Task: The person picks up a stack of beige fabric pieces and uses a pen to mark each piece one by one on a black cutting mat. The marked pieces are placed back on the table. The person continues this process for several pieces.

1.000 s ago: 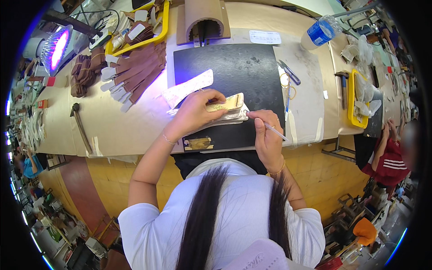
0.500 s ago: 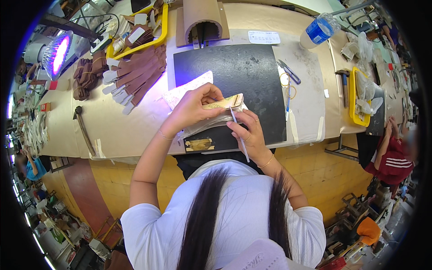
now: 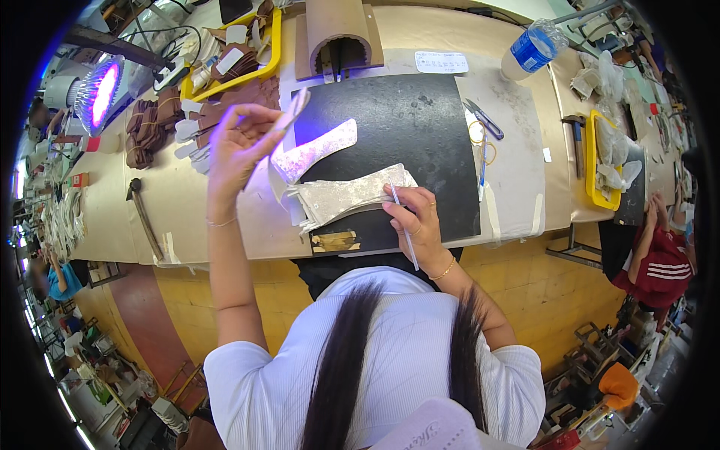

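My left hand [image 3: 241,144] is raised over the left part of the black mat [image 3: 420,135], its fingers pinching a pale flat piece [image 3: 294,111] seen nearly edge-on. My right hand [image 3: 420,225] grips a slim white pen-like stick [image 3: 409,241], tip pointing away from me. Its fingertips rest by the right end of a stack of mottled off-white, waisted pieces [image 3: 345,196] on the mat's near side. Just beyond this stack lies another similar piece [image 3: 322,150], tinted violet by the lamp.
A violet-lit lamp [image 3: 101,94] stands at the left. Brown strips [image 3: 225,120] and a yellow tray [image 3: 276,45] lie behind my left hand. One hammer [image 3: 142,217] is at the left. Thread snips [image 3: 486,120] and a water bottle [image 3: 534,49] are at the right.
My left hand has moved left and up, away from the stack, carrying the pale piece from near the stick's tip. My right hand stays almost in place with the stick, and the stack is uncovered.
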The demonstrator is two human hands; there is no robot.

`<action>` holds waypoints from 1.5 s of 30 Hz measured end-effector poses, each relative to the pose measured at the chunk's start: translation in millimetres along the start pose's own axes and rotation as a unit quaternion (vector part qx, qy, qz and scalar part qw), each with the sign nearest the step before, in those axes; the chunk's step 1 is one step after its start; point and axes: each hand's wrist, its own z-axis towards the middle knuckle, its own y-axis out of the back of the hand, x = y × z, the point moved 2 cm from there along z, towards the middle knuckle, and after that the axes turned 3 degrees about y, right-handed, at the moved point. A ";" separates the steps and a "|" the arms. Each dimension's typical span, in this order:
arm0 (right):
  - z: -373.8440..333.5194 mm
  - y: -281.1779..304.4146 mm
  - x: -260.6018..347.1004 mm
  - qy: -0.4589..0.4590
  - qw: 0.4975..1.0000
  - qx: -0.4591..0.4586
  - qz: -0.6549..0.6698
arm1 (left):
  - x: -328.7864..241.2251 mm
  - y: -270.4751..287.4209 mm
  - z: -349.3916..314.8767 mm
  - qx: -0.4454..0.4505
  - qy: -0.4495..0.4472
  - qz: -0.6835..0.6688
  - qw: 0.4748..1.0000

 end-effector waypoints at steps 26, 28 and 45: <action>9.6 19.0 0.1 -0.219 0.953 -0.089 0.190 | 34.3 -111.7 -59.9 0.107 -0.191 0.399 0.891; 10.2 18.2 0.2 -0.230 0.946 -0.094 0.209 | 37.0 -112.8 -60.2 0.106 -0.195 0.396 0.891; 25.4 29.8 3.1 -0.215 0.974 -0.017 0.073 | 41.6 -119.2 -60.9 0.112 -0.236 0.425 0.866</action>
